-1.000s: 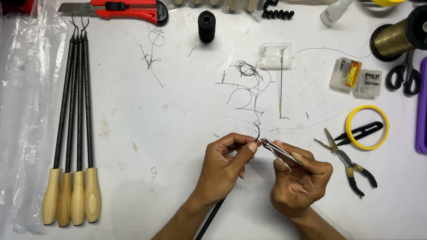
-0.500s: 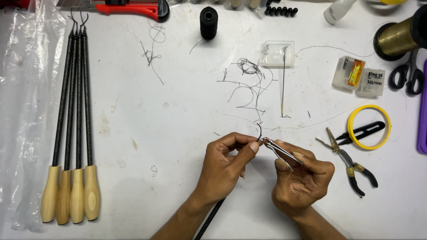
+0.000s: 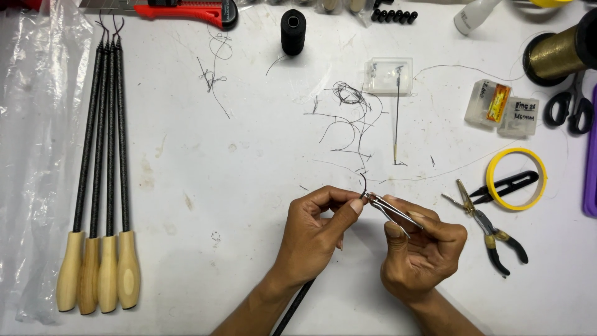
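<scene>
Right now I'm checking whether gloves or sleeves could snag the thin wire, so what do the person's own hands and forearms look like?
Both are bare. The left hand and the right hand wear no gloves, and no rings, watch or bracelet show. The forearms are uncovered down to the picture's bottom edge, with no sleeve or cuff in sight. The fingernails that show are short and plain.

Four wooden-handled rods (image 3: 99, 186), two plastic boxes (image 3: 500, 109), one black spool (image 3: 293, 31).

Bare hands (image 3: 367, 242) (sleeveless forearms)
</scene>
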